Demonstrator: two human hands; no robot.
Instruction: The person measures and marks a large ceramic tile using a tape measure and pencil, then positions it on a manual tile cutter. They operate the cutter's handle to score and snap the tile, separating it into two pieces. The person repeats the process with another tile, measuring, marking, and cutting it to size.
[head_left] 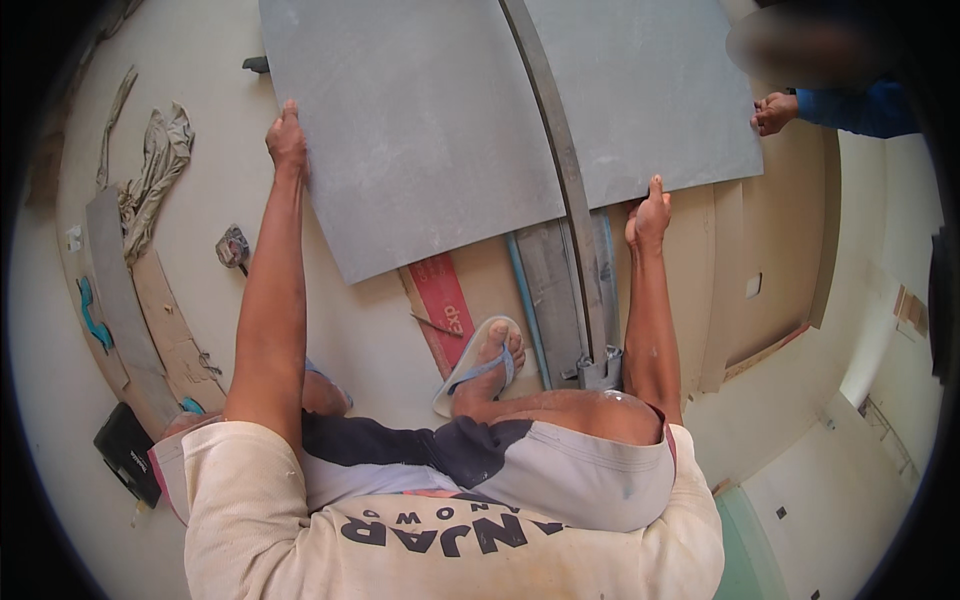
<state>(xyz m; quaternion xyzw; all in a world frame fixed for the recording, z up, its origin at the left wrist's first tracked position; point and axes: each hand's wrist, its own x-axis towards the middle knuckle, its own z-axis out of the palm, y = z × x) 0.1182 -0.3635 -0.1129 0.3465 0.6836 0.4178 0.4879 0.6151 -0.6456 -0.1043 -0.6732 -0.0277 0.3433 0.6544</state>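
Cream shirt (450, 530) at 6 o'clock | right hand (648, 215) pinches near edge of grey tile (430, 120), 1 o'clock | left hand (287, 140) grips its left edge, 11 o'clock | tile lies under cutter rail (560, 160) | co-worker's hand (774, 112) steadies far corner | keep both edges level, square to rail.

Large grey tile (430, 130) — flat on cutter

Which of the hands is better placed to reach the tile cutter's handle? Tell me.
Right, probably. The right hand grips the grey tile's near edge beside the cutter rail; the left hand holds the far left edge.
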